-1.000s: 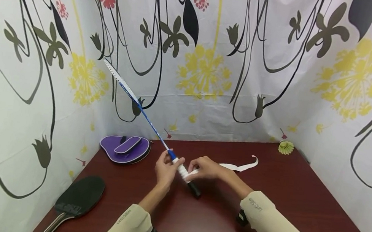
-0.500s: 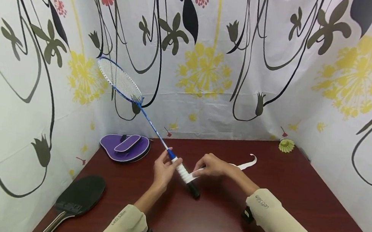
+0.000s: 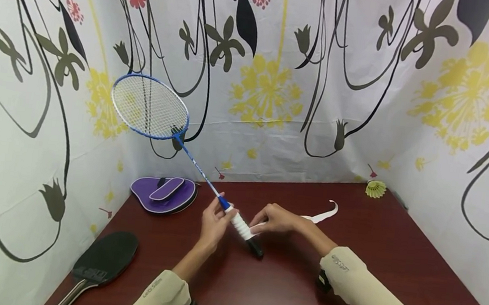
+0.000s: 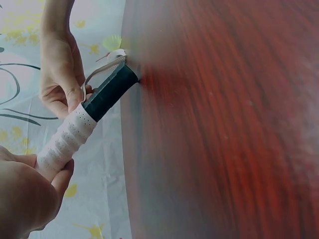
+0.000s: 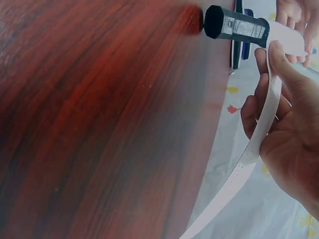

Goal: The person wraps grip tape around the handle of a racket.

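Note:
A blue and white badminton racket [image 3: 199, 170] slants up to the left, its strung head over the backdrop. My left hand [image 3: 213, 223] grips the upper part of its handle. White perforated grip tape [image 4: 69, 134] winds round the handle in overlapping turns, leaving the black butt end [image 4: 110, 89] bare. With thumb and fingers my right hand [image 3: 276, 219] pinches the tape right beside the handle, at the lowest turn. The loose strip of tape [image 5: 244, 167] runs back past the right palm, and its curled tail [image 3: 325, 213] shows beyond the wrist.
On the dark red table [image 3: 264, 295] a purple paddle case [image 3: 175, 200] lies at the back left. A black table tennis bat [image 3: 107, 257] is at the left edge, and a yellow shuttlecock [image 3: 375, 189] at the far right corner. Flower-patterned sheets [image 3: 253, 153] enclose the table.
The racket has turned about its shaft, so its head went from edge-on to showing its strung face. The right hand drew slightly away with the tape, then came back close to the handle.

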A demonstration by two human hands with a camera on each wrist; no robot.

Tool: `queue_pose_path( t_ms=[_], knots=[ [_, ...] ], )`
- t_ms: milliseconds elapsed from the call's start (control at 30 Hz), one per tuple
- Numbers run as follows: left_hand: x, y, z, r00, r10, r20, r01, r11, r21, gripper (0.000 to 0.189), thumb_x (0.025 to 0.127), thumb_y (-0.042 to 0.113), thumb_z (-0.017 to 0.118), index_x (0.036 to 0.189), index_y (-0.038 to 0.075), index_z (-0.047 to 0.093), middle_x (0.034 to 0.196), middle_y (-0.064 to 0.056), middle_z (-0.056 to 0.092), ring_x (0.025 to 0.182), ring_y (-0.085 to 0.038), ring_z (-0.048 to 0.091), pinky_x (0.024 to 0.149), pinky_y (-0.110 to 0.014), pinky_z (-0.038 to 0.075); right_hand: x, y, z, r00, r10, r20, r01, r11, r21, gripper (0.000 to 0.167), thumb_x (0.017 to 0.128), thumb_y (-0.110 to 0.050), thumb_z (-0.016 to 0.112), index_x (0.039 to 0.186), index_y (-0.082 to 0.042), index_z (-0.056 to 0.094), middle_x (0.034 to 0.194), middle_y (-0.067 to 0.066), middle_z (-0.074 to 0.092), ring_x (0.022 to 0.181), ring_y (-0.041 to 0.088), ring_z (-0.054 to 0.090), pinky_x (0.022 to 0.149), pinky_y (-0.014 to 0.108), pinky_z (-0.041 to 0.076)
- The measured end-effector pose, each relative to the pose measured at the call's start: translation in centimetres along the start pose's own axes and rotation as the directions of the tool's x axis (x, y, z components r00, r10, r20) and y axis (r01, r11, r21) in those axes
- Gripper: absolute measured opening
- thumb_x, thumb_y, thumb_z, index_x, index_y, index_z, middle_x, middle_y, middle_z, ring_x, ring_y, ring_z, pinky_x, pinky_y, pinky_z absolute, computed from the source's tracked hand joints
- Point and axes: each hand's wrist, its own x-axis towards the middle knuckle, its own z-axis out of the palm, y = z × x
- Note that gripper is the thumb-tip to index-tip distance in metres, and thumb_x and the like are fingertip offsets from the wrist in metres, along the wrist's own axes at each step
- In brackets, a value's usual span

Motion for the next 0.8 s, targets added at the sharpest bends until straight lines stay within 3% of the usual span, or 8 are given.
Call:
queue_pose_path(
  t_ms=[200, 333, 433, 600, 800],
  knots=[
    [-0.3, -0.1, -0.4, 0.997, -0.016, 0.069, 0.017, 1.000, -0.011, 0.071, 0.096, -0.008, 0.065, 0.159, -0.005, 0.031, 0.118, -0.022, 0.066, 0.112, -0.042, 0.070, 0.087, -0.029, 0.060, 0.4, -0.4, 0.2, 0.993, 0.057, 0.100, -0.061, 0.997, 0.043, 0.020, 0.097, -0.023, 0.076, 0.112, -0.011, 0.081, 0.097, -0.008, 0.079, 0.087, 0.003, 0.074, 0.081, 0.023, 0.058],
    [-0.5, -0.2, -0.6, 0.995, -0.032, 0.093, 0.034, 0.999, -0.022, 0.074, 0.097, -0.010, 0.062, 0.161, -0.004, 0.025, 0.128, -0.028, 0.064, 0.118, -0.045, 0.066, 0.088, -0.027, 0.059, 0.6, -0.8, 0.3, 0.987, 0.063, 0.146, -0.069, 0.997, 0.037, 0.016, 0.098, -0.025, 0.075, 0.109, -0.014, 0.081, 0.090, -0.011, 0.078, 0.084, 0.007, 0.074, 0.077, 0.022, 0.058],
    [-0.6, -0.1, -0.6, 0.997, -0.022, 0.074, 0.021, 1.000, 0.011, 0.067, 0.097, -0.010, 0.062, 0.156, -0.001, 0.032, 0.132, -0.028, 0.064, 0.122, -0.042, 0.064, 0.087, -0.023, 0.057, 0.7, -1.2, 0.3, 0.989, 0.055, 0.139, -0.059, 0.998, 0.029, 0.015, 0.097, -0.026, 0.076, 0.105, -0.015, 0.080, 0.084, -0.011, 0.077, 0.082, 0.014, 0.076, 0.073, 0.022, 0.058],
    [-0.7, 0.2, -0.1, 1.000, 0.007, 0.004, -0.008, 0.991, 0.131, 0.051, 0.094, -0.002, 0.070, 0.138, 0.006, 0.047, 0.125, -0.015, 0.072, 0.119, -0.032, 0.063, 0.083, -0.021, 0.051, 0.7, -1.8, 0.2, 0.992, 0.053, 0.113, -0.055, 0.998, 0.012, 0.012, 0.095, -0.026, 0.078, 0.100, -0.015, 0.080, 0.078, -0.010, 0.076, 0.080, 0.023, 0.076, 0.067, 0.020, 0.055],
    [-0.7, 0.2, 0.3, 0.997, 0.044, -0.071, -0.033, 0.989, 0.147, 0.060, 0.085, 0.004, 0.085, 0.137, 0.008, 0.055, 0.115, -0.014, 0.070, 0.107, -0.031, 0.069, 0.078, -0.021, 0.055, 0.9, -2.5, 0.2, 0.996, 0.047, 0.076, -0.045, 0.999, -0.028, 0.013, 0.090, -0.032, 0.084, 0.089, -0.020, 0.077, 0.069, -0.012, 0.071, 0.065, 0.013, 0.071, 0.057, 0.018, 0.049]
  ],
)
